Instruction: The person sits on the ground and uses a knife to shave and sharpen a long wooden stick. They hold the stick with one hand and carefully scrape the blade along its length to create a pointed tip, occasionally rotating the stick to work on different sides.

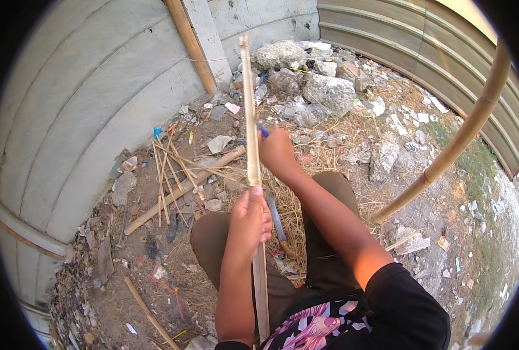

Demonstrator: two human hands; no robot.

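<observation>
My left hand is closed around a long split bamboo strip, which stands nearly upright in front of me with its lower end by my lap. Farther up the strip, my right hand is closed on a slim blue object. Only the blue end shows beside the strip; the rest is hidden by my fingers, so its kind cannot be told. Between my knees a knife with a wooden handle lies on straw.
A bamboo pole lies at the left, with several thin bamboo sticks across it. Rocks and litter are heaped at the far wall. Another bamboo pole slants up at the right, before a metal fence.
</observation>
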